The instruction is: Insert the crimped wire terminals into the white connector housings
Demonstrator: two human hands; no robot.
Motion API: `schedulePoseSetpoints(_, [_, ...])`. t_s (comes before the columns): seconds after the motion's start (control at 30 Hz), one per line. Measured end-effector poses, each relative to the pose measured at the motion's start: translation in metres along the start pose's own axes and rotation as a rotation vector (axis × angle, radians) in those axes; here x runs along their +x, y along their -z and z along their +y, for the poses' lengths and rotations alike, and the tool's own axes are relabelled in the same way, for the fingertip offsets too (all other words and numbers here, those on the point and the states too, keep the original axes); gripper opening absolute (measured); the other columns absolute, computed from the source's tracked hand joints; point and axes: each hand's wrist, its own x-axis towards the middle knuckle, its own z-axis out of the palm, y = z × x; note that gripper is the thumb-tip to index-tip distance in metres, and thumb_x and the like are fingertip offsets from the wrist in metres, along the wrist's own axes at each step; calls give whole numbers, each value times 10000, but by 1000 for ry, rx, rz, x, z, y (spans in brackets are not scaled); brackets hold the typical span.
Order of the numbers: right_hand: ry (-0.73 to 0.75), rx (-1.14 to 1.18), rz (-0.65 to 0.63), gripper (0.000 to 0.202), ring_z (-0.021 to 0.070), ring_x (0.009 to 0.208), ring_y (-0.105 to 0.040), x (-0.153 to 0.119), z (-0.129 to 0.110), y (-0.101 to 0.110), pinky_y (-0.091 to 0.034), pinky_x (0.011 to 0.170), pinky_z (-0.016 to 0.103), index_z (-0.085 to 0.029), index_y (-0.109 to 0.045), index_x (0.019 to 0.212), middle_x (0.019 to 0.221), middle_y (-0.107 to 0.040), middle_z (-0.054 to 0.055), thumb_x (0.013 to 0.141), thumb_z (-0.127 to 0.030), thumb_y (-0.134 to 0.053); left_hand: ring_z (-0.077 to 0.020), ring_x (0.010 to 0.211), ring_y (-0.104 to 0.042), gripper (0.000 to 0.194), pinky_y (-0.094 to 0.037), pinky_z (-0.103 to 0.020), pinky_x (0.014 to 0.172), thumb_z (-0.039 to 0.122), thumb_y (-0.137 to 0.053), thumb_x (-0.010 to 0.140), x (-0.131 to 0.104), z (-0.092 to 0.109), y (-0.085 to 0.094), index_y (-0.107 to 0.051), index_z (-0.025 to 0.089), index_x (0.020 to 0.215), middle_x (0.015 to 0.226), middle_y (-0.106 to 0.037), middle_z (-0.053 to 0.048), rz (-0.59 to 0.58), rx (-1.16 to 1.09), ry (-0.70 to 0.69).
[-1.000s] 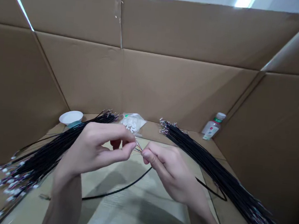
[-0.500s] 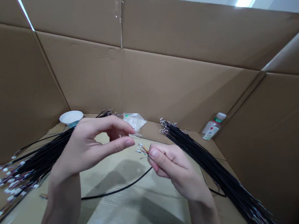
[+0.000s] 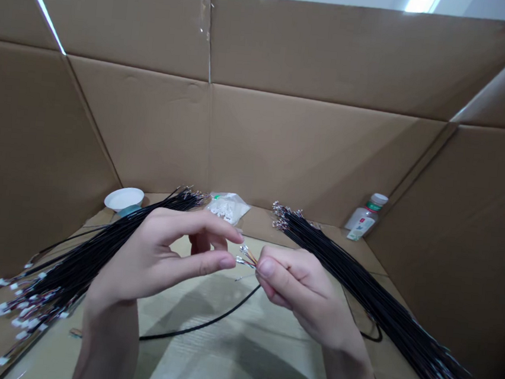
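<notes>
1. Thing in work: the stripped-out wire ends (image 3: 250, 256) of a black cable (image 3: 203, 326), mid-view, up above the board (image 3: 191, 362) between both hands.
2. Right hand (image 3: 299, 286): thumb pressed onto curled index finger, pinching the wires just behind their tips. Right is the nearer hand, in full contact.
3. Left hand (image 3: 150, 257): thumb and index parted, modest gap, nothing seen between them. Other left fingers curl in behind.
4. Key relation: wire ends lie to the right of the left fingertips, just beside them. Long axis runs out of the right pinch toward the left, slightly up in view, so the tips face the mouth of the left thumb-index gap.
5. Tips fan out: an upper group with orange and a lower one with red, roughly level with the left thumb tip. One thin strand (image 3: 238, 280) sits lower, off the main fan.
6. Poor view: tips are small and soft, can't tell whether the lower group touches the left thumb or just clears it.
7. Cable curves down-left from below the right hand, passing behind the left forearm.
8. Around: left cable bundle (image 3: 89, 257), right cable bundle (image 3: 351, 273), plastic bag (image 3: 229, 207) at the back between them.
</notes>
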Motion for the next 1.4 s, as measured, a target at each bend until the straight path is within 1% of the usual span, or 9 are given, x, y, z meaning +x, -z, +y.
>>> schedulePoseSetpoints(0.2, [3, -34, -4, 461, 75, 548, -308, 1, 0, 1, -283, 524, 257, -194, -478, 684, 634, -402, -66, 1090, -403, -544, -93, 673, -683, 136, -551, -182, 628, 244, -800, 923, 1, 2, 0, -775, 264, 1055, 793, -760, 36, 7, -4, -11])
schedulePoseSetpoints(0.3, [-5, -36, 3, 460, 79, 544, -299, 2, 1, 1, -280, 517, 260, -198, -475, 686, 631, -395, -66, 1086, -415, -546, -101, 688, -704, 110, -566, -189, 627, 231, -798, 921, 2, 4, 0, -782, 261, 1026, 860, -800, 25, 13, -7, -34])
schedulePoseSetpoints(0.43, [-20, -63, 23, 481, 88, 546, -300, 1, 0, 1, -289, 531, 271, -201, -470, 672, 629, -390, -60, 1084, -441, -530, -103, 659, -709, 111, -578, -192, 612, 191, -798, 911, 3, 7, 0, -784, 247, 1005, 844, -806, 25, 2, -10, -34])
schedulePoseSetpoints(0.77, [-35, -147, 88, 483, 100, 587, -322, 4, 2, 2, -280, 546, 278, -206, -452, 681, 649, -395, -53, 1090, -457, -511, -111, 669, -734, 275, -592, -200, 598, 119, -788, 901, 1, 10, 0, -780, 281, 1124, 899, -828, 27, -8, 37, -84])
schedulePoseSetpoints(0.97, [-23, -221, 96, 399, 93, 591, -349, 2, 0, 0, -296, 579, 275, -202, -649, 785, 649, -421, -58, 1084, -442, -538, -132, 692, -746, 321, -608, -234, 609, 130, -780, 913, 0, 9, -2, -757, 303, 1183, 887, -817, 28, -38, 58, -84])
schedulePoseSetpoints(1.13, [-93, -63, 78, 291, 87, 589, -358, 3, -2, -3, -282, 532, 266, -207, -699, 943, 765, -530, -40, 1064, -442, -577, -136, 666, -722, 273, -601, -253, 594, 156, -788, 912, 3, 10, -5, -763, 301, 1142, 894, -813, 29, -46, 51, -63])
schedulePoseSetpoints(1.23, [-124, 70, 61, 249, 88, 583, -414, 6, 1, -5, -318, 540, 253, -207, -657, 936, 703, -510, -58, 1059, -416, -599, -136, 663, -715, 270, -592, -251, 596, 164, -791, 910, 2, 10, -4, -761, 292, 1146, 893, -811, 28, -62, 73, -46])
schedulePoseSetpoints(1.3, [-113, 79, 69, 264, 99, 607, -465, 7, 3, -6, -351, 576, 258, -201, -649, 917, 672, -536, -55, 1061, -417, -597, -129, 654, -710, 257, -582, -240, 597, 156, -780, 918, 1, 11, -4, -762, 292, 1135, 867, -807, 32, -64, 90, -51])
schedulePoseSetpoints(1.4, [-93, -2, 115, 316, 114, 668, -491, 10, 6, -7, -360, 604, 269, -189, -678, 879, 746, -607, -19, 1050, -445, -607, -113, 642, -697, 164, -563, -221, 599, 151, -747, 942, 2, 12, -3, -764, 280, 1042, 841, -801, 39, -79, 100, -40])
